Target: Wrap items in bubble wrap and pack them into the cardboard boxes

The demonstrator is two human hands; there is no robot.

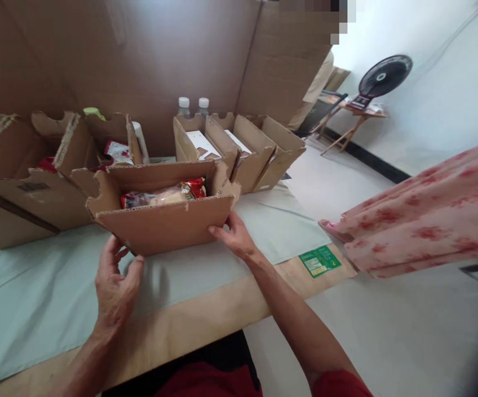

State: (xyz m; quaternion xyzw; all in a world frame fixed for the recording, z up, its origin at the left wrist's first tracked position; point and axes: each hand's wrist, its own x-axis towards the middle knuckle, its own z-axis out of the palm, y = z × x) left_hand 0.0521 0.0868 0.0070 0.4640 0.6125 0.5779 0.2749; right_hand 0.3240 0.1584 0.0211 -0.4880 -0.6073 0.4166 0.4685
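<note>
An open-topped cardboard box (168, 230) is in front of me, between my hands. Inside it lie plastic-wrapped snack packets (175, 194) with red parts. My right hand (237, 237) grips the box's lower right corner, thumb on the front wall and fingers around the side. At the lower left corner is my left hand (117, 284), its fingers reaching beneath the edge and its thumb near the front bottom edge. The fingertips of both hands are partly hidden by the box. Whether its base touches the cloth, I cannot tell.
Similar cardboard bins stand behind, holding white boxes (202, 144) on the right and a white-and-red packet (118, 151) on the left. Two white-capped bottles (184, 105) are at the back. A pale cloth (276, 220) covers the table. A person's floral skirt (425, 220) is at right.
</note>
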